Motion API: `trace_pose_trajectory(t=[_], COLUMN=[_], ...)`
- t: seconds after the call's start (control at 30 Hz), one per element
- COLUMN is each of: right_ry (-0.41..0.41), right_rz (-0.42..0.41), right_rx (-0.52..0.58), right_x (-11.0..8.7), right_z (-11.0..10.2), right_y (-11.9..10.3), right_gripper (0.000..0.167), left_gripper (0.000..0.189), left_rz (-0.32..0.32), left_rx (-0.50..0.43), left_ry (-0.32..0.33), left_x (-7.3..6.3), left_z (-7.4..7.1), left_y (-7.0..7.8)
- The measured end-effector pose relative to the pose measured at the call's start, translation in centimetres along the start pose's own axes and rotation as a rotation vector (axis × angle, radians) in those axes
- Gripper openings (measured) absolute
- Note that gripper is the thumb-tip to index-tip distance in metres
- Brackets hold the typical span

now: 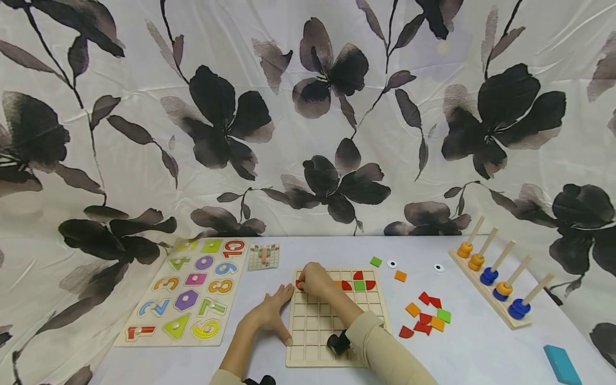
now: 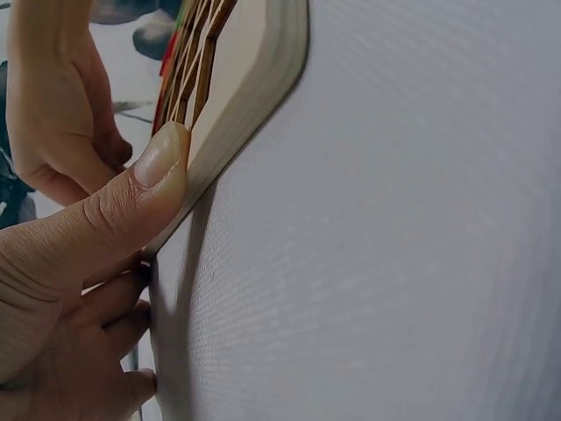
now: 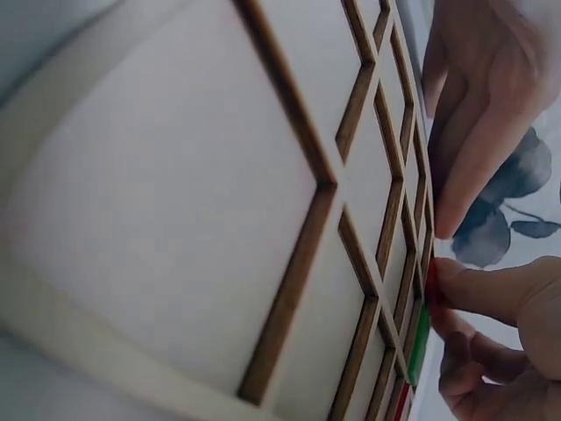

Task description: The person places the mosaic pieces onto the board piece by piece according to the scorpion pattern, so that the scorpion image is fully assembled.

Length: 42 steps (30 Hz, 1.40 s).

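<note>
From the head camera, the right hand [image 1: 315,280] is bent over the eleven o'clock part of a pale wooden board with a square grid [image 1: 317,323]. A small red piece [image 1: 299,285] sits right at its fingertips, at the board's ten o'clock. The left hand [image 1: 271,313] is spread and unclenched along the nine o'clock edge, touching it. Around the board's one o'clock I count three red quarter-rounds [image 1: 370,285], one green square [image 1: 359,285] and a bit of one orange piece [image 1: 338,284].

Beyond the board, between one and four o'clock on the white table [image 1: 481,358], lie five loose red pieces [image 1: 406,332], three loose orange squares [image 1: 413,309], two loose green squares [image 1: 444,315] and two white discs with dark centres [image 1: 392,264]. Farther out, past two o'clock, stands one wooden rack of five pegs with orange and blue rings [image 1: 487,290]; past three, one flat teal block [image 1: 562,364]. At nine o'clock lies one colourful number-and-shape puzzle [image 1: 174,293], and at ten one small picture card [image 1: 263,257].

The left wrist view alone shows up close the thumb laid on the board's edge, near a corner; the red piece can't be made out for certain there.

The right wrist view shows what the head view hides: thumb and finger pinching the red piece, with green just below it, toward six o'clock.
</note>
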State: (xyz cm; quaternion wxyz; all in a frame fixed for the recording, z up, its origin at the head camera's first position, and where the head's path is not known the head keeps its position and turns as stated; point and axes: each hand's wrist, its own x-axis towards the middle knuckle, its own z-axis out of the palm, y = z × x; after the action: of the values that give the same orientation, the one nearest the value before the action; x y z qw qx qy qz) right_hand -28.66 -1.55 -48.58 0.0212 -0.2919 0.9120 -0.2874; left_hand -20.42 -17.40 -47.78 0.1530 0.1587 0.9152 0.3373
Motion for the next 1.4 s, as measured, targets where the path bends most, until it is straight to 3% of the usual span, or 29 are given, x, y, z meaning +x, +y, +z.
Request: trace_pose_trajectory(t=[0.03,0.27,0.83,1.07,1.17,1.27,1.4], right_ry=[-0.018,-0.010,-0.110,-0.059,-0.039,-0.044,-0.071], right_rz=[0.013,-0.034,-0.030,-0.062,-0.073,-0.063,-0.071], right_rx=[-0.017,-0.143,-0.141,-0.152,-0.103,-0.042,-0.046], right_x=[-0.4,-1.0,-0.5,-0.5,-0.4,-0.3,-0.3], right_z=[-0.6,-0.7,-1.5,-1.3,-1.0,-0.8,-1.0], right_y=[-0.9,-1.4,-0.6,-0.6,-0.5,-0.6,-0.8], right_gripper=[0.007,0.009,0.013,0.011,0.011,0.008,0.006], left_gripper=[0.118,0.118,0.117,0.117,0.117,0.117,0.117], left_rz=[-0.005,-0.011,0.002,0.010,0.012,0.014,0.018], left_rx=[-0.001,-0.006,0.009,0.009,-0.003,-0.008,0.000], left_ry=[0.003,0.003,-0.007,-0.006,-0.004,-0.004,-0.003], left_x=[0.0,-0.1,-0.1,-0.2,-0.2,-0.3,-0.2], left_z=[0.0,0.0,0.0,-0.1,-0.1,-0.1,-0.1], left_y=[0.0,-0.1,0.0,0.1,0.1,0.1,0.0])
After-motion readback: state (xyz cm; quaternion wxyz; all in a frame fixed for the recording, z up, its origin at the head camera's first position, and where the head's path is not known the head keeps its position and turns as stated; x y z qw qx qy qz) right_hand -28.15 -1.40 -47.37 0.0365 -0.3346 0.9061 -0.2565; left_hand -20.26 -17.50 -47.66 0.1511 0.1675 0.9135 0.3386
